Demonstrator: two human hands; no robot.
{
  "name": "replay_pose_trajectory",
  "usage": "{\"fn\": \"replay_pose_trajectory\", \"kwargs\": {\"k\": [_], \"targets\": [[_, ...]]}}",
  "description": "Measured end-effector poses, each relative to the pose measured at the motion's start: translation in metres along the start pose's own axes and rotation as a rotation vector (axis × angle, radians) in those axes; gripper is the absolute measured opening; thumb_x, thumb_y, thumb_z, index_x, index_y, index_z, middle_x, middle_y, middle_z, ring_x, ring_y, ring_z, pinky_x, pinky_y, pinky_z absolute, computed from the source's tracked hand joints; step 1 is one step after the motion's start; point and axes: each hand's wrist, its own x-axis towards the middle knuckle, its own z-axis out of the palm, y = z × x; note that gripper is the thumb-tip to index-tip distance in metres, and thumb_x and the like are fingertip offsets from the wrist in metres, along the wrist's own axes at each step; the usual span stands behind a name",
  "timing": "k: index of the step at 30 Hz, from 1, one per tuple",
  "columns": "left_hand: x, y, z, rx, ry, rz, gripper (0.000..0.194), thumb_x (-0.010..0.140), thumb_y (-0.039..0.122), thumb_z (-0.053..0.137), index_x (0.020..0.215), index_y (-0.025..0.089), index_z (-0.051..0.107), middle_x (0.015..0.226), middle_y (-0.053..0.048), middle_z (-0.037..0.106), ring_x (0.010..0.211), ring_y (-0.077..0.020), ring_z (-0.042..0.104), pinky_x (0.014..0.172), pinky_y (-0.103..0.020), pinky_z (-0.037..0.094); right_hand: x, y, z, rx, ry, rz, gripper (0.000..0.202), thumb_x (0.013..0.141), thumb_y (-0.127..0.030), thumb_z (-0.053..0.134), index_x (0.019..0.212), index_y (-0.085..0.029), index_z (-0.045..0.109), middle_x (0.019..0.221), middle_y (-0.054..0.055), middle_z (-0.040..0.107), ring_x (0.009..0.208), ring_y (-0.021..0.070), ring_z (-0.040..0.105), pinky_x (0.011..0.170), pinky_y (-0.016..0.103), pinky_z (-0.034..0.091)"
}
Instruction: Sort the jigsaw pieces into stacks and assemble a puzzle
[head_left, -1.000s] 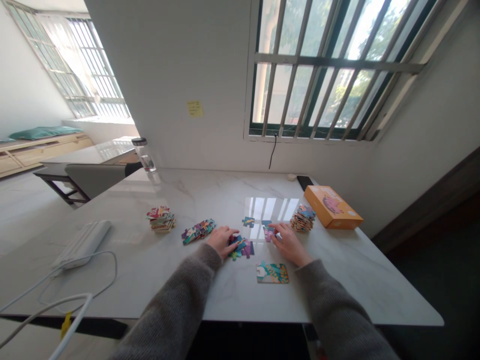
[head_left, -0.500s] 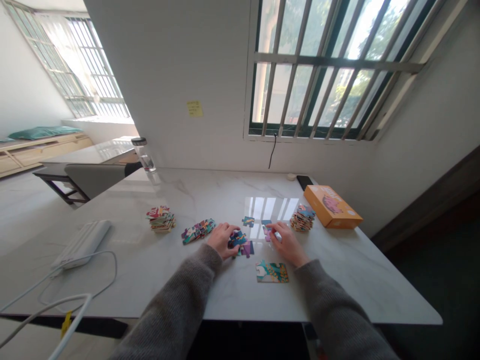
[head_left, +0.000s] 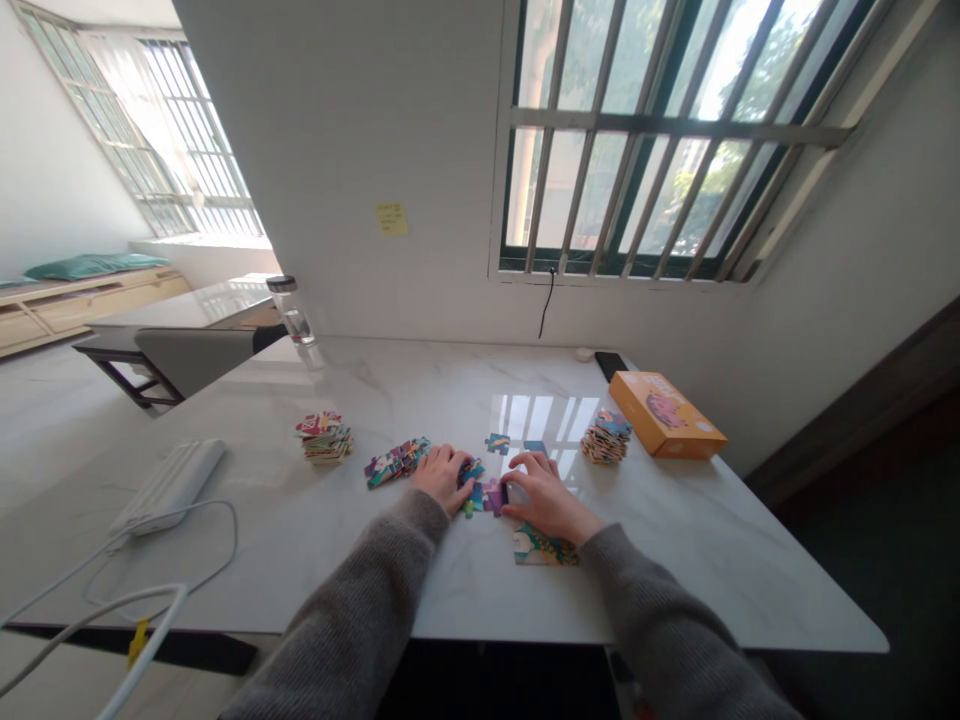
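My left hand [head_left: 442,477] is curled round some blue puzzle pieces [head_left: 470,470], which its fingers partly cover. Below its thumb lies a blue and green puzzle piece [head_left: 472,500]. My right hand [head_left: 544,495] has thumb and fingers closed on a puzzle piece, mostly hidden, at the right side of a purple puzzle piece [head_left: 491,496]. Partly under the right wrist is a joined teal puzzle section [head_left: 541,546]. Beyond the hands lie a blue and yellow piece [head_left: 496,442] and a blue piece [head_left: 535,446].
Stacks of puzzle pieces stand at left [head_left: 324,438] and right [head_left: 606,437]. A spread row of pieces [head_left: 394,463] lies beside my left hand. An orange box [head_left: 667,415], a phone [head_left: 611,366], a bottle [head_left: 291,310] and a white power strip [head_left: 171,485] with cables are on the table.
My right hand has moved left and nearer, to the purple piece. The purple piece that lay under its fingers has left that spot. My left hand stays about where it was.
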Motion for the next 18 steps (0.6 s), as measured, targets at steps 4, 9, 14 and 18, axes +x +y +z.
{"fn": "replay_pose_trajectory", "kwargs": {"k": [4,9,14,18], "targets": [[-0.001,0.003,-0.003,-0.055,0.056,0.036,0.031,0.084,0.033,0.062,0.113,0.022,0.063,0.11,-0.009,0.059,0.108,-0.0295,0.052,0.093,-0.042,0.042,0.002,0.0,-0.004,0.029,-0.005,0.016,0.04,0.069,-0.036,0.085,0.101,-0.024,0.065,0.116,0.007,0.058,0.113,0.0283,0.048,0.1,0.046,0.041],[-0.003,0.017,-0.002,-0.265,0.126,0.259,0.031,0.085,0.026,0.061,0.116,0.021,0.062,0.107,-0.007,0.065,0.103,-0.0258,0.057,0.091,-0.04,0.042,0.003,-0.001,-0.003,0.147,0.038,0.081,0.035,0.071,-0.027,0.082,0.095,-0.021,0.057,0.098,0.004,0.062,0.098,0.0242,0.054,0.089,0.04,0.042],[-0.004,0.033,0.009,-0.561,0.083,0.315,0.017,0.088,0.02,0.058,0.103,0.02,0.064,0.09,-0.003,0.072,0.08,-0.0176,0.065,0.084,-0.034,0.044,0.004,-0.001,-0.004,0.485,0.078,0.155,0.011,0.087,-0.025,0.063,0.083,-0.021,0.054,0.08,-0.002,0.061,0.076,0.0159,0.056,0.074,0.031,0.042],[-0.002,0.037,0.007,-0.826,0.079,0.205,0.029,0.09,0.023,0.058,0.118,0.018,0.058,0.082,-0.001,0.071,0.072,-0.0151,0.065,0.07,-0.028,0.047,0.005,0.003,-0.005,0.766,0.158,0.177,0.018,0.089,-0.037,0.062,0.091,-0.02,0.055,0.08,0.0,0.063,0.074,0.0158,0.058,0.068,0.03,0.042]]}}
